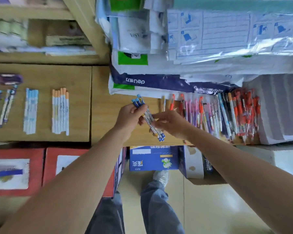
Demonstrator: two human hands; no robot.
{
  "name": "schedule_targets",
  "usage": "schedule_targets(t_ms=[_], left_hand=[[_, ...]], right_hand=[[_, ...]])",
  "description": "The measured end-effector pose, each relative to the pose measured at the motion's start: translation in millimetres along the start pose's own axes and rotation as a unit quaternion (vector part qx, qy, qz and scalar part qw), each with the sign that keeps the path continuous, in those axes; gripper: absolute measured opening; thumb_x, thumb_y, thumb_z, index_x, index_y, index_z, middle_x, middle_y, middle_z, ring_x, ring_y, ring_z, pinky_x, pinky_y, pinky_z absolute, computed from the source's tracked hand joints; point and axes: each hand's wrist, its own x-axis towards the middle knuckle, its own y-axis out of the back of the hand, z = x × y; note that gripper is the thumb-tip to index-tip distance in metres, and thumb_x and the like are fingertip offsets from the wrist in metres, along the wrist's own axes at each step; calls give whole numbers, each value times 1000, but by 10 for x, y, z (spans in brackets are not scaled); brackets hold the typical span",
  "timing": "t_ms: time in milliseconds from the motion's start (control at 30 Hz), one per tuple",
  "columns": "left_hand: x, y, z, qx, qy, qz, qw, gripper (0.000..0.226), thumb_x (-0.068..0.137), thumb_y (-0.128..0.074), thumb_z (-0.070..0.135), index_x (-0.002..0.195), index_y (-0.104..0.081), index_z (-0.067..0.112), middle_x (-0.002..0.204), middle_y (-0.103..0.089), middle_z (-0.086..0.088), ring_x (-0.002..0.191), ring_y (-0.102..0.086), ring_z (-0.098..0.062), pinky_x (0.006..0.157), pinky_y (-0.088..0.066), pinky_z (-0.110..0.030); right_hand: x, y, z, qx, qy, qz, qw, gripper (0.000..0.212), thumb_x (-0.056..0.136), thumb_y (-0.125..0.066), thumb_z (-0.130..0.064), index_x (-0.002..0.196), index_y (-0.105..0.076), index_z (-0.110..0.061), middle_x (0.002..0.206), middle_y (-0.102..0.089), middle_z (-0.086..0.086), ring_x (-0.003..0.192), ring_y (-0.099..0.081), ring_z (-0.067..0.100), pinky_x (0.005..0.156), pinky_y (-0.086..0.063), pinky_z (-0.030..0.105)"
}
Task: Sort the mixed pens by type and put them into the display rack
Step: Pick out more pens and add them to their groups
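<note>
Legs and floor nearest me, then a blue box (153, 158) on the floor under the table edge; I can't see what's in it. Red boxes (17, 173) to its left, tops shut, contents unknown.

Above that, my hands over the wooden table (105, 115). My left hand (131, 115) is clamped round a small bundle of blue-capped pens (148, 118), all one type, caps up and away from me. I hold them as a fan so I can square them before setting them down. My right hand (172, 124) has thumb and fingers pinched on the lower half of the same bundle, probably adding or straightening one pen. Bundle is in the air, not on the table.

To the right, the mixed pile (225, 114) lies loose on the table: red, pink, purple and black pens, all roughly parallel, close beside my right hand. That's the unsorted stock, so plenty is left.

Far left on the table, sorted groups laid in neat rows, well apart from each other: orange-capped pens (60, 112), light blue pens (30, 111), dark-capped pens (4, 107). Kept separate so types don't mix.

Behind the table, stacked paper packs (159, 81) and plastic-wrapped sheets (227, 31). Shelves (41, 56) far left hold blurred stock. I can't pick out a display rack from here.
</note>
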Motion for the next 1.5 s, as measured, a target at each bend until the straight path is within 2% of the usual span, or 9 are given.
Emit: schedule_targets(t_ms=[167, 300, 567, 667, 767, 967, 1067, 1200, 1500], left_hand=[[-114, 790, -121, -29, -1, 38, 999, 12, 95, -58, 15, 87, -62, 8, 68, -51, -5, 40, -45, -4, 41, -38, -18], [-184, 1446, -224, -44, 15, 57, 997, 14, 95, -58, 18, 90, -62, 5, 66, -48, -3, 38, -45, -3, 41, -37, -17], [-230, 2816, -325, -59, 38, 65, 995, 18, 97, -54, 18, 80, -59, 14, 66, -49, 0, 35, -41, 0, 41, -37, -18], [-200, 3194, -303, -46, 31, 59, 997, 19, 97, -54, 17, 78, -56, 15, 65, -48, 0, 36, -43, -1, 41, -38, -17], [-165, 3448, -288, -49, 31, 60, 997, 21, 97, -54, 16, 76, -53, 13, 65, -50, -3, 41, -46, -7, 39, -39, -17], [-143, 3675, -338, -13, 23, 63, 998, 24, 96, -55, 14, 73, -53, 8, 60, -50, -8, 33, -46, -2, 37, -39, -15], [-157, 3782, -358, -7, 21, 59, 998, 20, 96, -56, 14, 77, -55, 7, 61, -50, -7, 34, -45, -1, 38, -38, -16], [-167, 3932, -380, 5, 24, 78, 997, 18, 94, -59, 17, 82, -59, 4, 61, -53, -5, 35, -46, -3, 39, -37, -17], [-181, 4202, -339, 23, 43, 102, 994, 24, 91, -59, 28, 76, -59, 9, 65, -58, -3, 45, -52, -11, 43, -40, -22]], right_hand=[[208, -650, -400, -64, 14, -52, 996, 26, 94, -59, -32, 111, -69, -15, 96, -74, 0, 87, -70, 23, 84, -53, 42], [363, -1243, -756, -92, 25, -63, 993, 16, 98, -51, -29, 86, -61, -26, 75, -65, -9, 71, -54, 17, 67, -40, 31], [750, -2478, -1439, -65, 15, -80, 995, 24, 101, -46, -23, 116, -54, -7, 84, -62, 2, 67, -59, 14, 61, -47, 21], [896, -2824, -1603, -80, 34, -30, 996, 19, 98, -51, -20, 113, -52, -8, 79, -65, 4, 71, -65, 28, 68, -54, 38], [1056, -3079, -1719, -157, 35, 16, 987, 17, 99, -48, -25, 110, -48, -12, 85, -68, 10, 75, -65, 32, 70, -54, 47], [1188, -3259, -1922, -324, 21, 15, 946, 34, 100, -43, -33, 122, -47, -8, 105, -55, 13, 93, -50, 27, 70, -36, 31], [1228, -3299, -2004, -279, 11, -19, 960, 31, 99, -48, -31, 116, -52, -5, 96, -61, 12, 78, -55, 23, 58, -39, 29], [1324, -3363, -2076, -274, 16, -68, 959, 30, 99, -48, -31, 109, -54, -3, 97, -63, 16, 77, -57, 25, 65, -44, 33], [1544, -3506, -2304, -175, -5, -137, 975, 25, 97, -52, -22, 96, -54, 4, 70, -41, 5, 57, -37, 14, 53, -31, 26]])
